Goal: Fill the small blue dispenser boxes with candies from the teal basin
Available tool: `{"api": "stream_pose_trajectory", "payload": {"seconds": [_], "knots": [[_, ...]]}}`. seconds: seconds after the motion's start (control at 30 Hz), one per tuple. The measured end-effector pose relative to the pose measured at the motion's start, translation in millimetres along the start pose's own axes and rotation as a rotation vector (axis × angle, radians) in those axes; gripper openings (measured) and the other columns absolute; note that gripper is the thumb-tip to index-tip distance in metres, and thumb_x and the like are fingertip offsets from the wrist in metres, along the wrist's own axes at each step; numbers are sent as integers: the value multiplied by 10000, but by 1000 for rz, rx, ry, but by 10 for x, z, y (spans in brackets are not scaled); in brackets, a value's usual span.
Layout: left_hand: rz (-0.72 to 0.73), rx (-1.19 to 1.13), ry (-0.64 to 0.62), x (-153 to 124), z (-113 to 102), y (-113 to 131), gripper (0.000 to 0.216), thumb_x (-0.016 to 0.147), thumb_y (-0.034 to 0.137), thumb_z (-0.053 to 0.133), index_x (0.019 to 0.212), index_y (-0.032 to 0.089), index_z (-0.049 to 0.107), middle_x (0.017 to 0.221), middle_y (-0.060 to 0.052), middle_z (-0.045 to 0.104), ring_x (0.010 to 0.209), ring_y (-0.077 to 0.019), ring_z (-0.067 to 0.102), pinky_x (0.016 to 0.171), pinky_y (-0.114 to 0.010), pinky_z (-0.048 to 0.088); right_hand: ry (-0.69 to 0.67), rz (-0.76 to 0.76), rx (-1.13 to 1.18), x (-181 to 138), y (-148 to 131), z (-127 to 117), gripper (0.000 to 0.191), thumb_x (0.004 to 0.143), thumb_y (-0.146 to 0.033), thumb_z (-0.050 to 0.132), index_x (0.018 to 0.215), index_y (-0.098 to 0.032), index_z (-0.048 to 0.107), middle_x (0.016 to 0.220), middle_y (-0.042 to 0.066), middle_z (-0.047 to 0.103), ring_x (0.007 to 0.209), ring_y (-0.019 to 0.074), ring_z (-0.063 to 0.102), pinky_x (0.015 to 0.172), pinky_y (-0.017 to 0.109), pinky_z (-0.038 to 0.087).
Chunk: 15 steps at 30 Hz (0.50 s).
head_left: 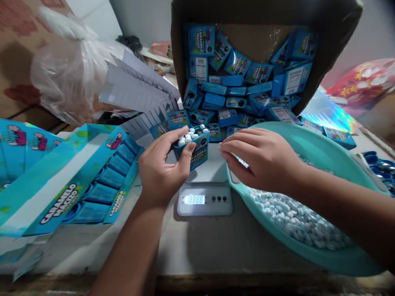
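Observation:
My left hand (165,164) is wrapped round a small blue candy box (199,153) marked "Caramelo Macizo". White and pale blue candies (193,135) fill its open top. The box is over the plate of a white digital scale (205,201), whose display is lit; I cannot tell whether it rests on the plate. To the right, my right hand (262,158) hovers by the near-left rim of a turquoise tub (265,234), fingers bent and drawn together. Whatever its fingertips hold, if anything, is hidden. Loose candies (296,218) lie in the tub below this hand.
A cardboard carton (247,35) on its side at the back holds several blue candy boxes (237,63), some spilling out front. At left lies a display box (70,181) with blue packs inside. A tied plastic bag (68,74) stands behind it. Blue wrapped pieces (381,164) lie far right.

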<state>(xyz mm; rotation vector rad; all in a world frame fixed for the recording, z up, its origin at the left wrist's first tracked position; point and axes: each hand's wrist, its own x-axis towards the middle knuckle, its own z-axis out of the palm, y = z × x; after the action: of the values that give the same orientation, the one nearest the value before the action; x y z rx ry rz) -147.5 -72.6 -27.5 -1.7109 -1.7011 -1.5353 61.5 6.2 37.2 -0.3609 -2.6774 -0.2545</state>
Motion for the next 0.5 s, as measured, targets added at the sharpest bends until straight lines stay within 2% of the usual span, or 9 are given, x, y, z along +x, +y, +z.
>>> {"api": "stream_pose_trajectory", "payload": {"seconds": [0.13, 0.3, 0.5], "knots": [[25, 8, 0, -11, 17, 4, 348, 874, 306, 696, 1219, 269, 674, 1205, -42, 731, 1036, -222, 708, 891, -365, 602, 23, 32, -7, 8, -7, -48, 381, 1022, -272, 348, 897, -131, 680, 880, 99, 695, 837, 193, 618, 763, 343, 456], [57, 63, 60, -16, 49, 12, 356, 874, 285, 696, 1229, 269, 666, 1204, -43, 732, 1029, -224, 708, 943, -388, 584, 31, 64, 8, 8, 19, -89, 383, 1026, -287, 346, 917, -135, 680, 888, 100, 690, 816, 189, 604, 739, 332, 433], [146, 139, 126, 5, 51, 10, 355, 875, 239, 687, 1230, 242, 665, 1182, -69, 739, 1084, -238, 695, 966, -395, 570, -122, 43, 47, 9, -13, -94, 271, 1000, -287, 441, 1010, -143, 671, 928, 86, 673, 775, 168, 572, 681, 310, 385]]}}
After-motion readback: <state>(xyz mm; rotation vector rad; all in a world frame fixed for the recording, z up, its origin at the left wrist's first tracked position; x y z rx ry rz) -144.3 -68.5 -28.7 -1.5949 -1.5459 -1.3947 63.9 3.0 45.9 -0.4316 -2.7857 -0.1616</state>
